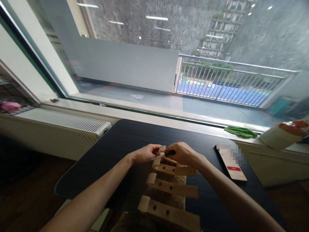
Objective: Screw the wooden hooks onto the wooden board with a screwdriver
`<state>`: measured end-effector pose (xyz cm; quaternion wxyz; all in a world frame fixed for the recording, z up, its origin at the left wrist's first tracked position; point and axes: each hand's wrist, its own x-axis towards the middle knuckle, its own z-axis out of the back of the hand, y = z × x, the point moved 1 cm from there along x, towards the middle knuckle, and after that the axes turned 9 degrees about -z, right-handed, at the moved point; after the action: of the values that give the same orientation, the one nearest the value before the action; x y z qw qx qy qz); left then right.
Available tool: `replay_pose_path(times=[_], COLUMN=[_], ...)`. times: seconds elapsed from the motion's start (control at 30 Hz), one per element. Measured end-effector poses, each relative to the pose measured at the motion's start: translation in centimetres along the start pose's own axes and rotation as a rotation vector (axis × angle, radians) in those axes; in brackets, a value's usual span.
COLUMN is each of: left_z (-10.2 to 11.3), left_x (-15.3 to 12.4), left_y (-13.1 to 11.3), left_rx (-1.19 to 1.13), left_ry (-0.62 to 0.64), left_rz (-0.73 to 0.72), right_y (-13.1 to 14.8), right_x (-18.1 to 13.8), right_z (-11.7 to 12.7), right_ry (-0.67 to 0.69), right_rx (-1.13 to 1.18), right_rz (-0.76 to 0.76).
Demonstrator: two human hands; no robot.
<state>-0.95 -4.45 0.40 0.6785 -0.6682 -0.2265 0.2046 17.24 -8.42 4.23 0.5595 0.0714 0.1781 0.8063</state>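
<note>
A wooden assembly (172,188) of several slats with holes lies on the black table (116,151), reaching toward me. My right hand (184,154) is closed around a screwdriver (162,155) with a black handle and a metal shaft pointing left. My left hand (146,153) is closed on the far end of the wooden assembly, at the small upright wooden piece (161,150), right by the screwdriver tip.
A phone (231,162) with a lit screen lies on the table to the right. On the windowsill sit a green cloth (240,131) and a white container (277,137). A radiator (65,120) runs under the window at left. The table's front edge is close to me.
</note>
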Motion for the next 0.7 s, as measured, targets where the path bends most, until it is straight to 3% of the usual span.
replay_pose_path(times=[0.2,0.7], left_z=[0.09,0.34], left_x=[0.27,0.48], left_y=[0.58,0.82], left_rx=[0.043,0.062], left_ry=[0.019,0.069], left_rz=[0.094,0.097], right_y=[-0.1,-0.8], right_x=[-0.01,-0.67], right_z=[-0.19,-0.42], right_ry=[-0.005,-0.028], right_rx=[0.031,0.099], right_rz=[-0.022,0.012])
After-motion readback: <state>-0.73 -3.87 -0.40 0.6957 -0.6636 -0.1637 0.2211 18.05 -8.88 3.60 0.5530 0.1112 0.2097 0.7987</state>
